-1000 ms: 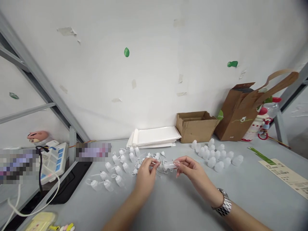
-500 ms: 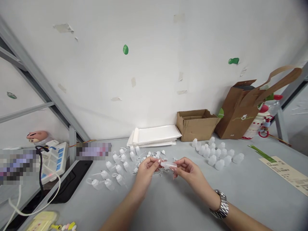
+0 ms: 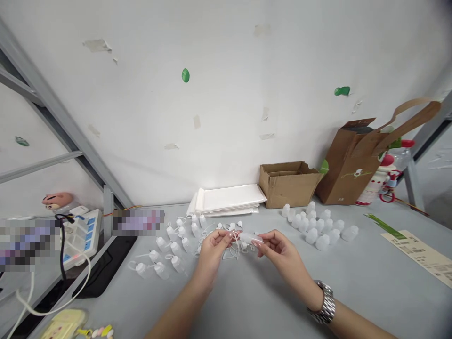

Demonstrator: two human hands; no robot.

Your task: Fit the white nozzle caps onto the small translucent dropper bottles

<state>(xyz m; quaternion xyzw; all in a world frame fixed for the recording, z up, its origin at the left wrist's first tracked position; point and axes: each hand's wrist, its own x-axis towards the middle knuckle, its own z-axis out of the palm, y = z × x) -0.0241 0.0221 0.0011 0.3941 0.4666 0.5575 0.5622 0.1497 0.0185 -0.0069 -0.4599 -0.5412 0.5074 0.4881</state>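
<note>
Between my hands lies a small translucent plastic bottle [image 3: 248,238], held on its side just above the table. My right hand [image 3: 280,252] is closed around its right end. At the other end, my left hand [image 3: 214,252] pinches a small white cap, mostly hidden by the fingers, with a thin strap [image 3: 237,246] hanging below. Loose white caps with straps [image 3: 230,253] are piled behind and under the hands. Several capped bottles [image 3: 174,248] stand in rows to the left. On the right is a group of translucent bottles [image 3: 322,242] without visible straps.
White padded envelopes [image 3: 229,198] are stacked at the wall beside an open cardboard box [image 3: 292,188]. A brown paper bag [image 3: 348,169] stands at the back right. At left are a black phone-like slab [image 3: 106,266], a power strip [image 3: 86,235] and cables. A printed card [image 3: 416,254] lies far right.
The bottle and the cap are now pressed together at the left fingertips, and the strap hangs visibly below them. My right hand has barely shifted. The camera view has moved slightly.
</note>
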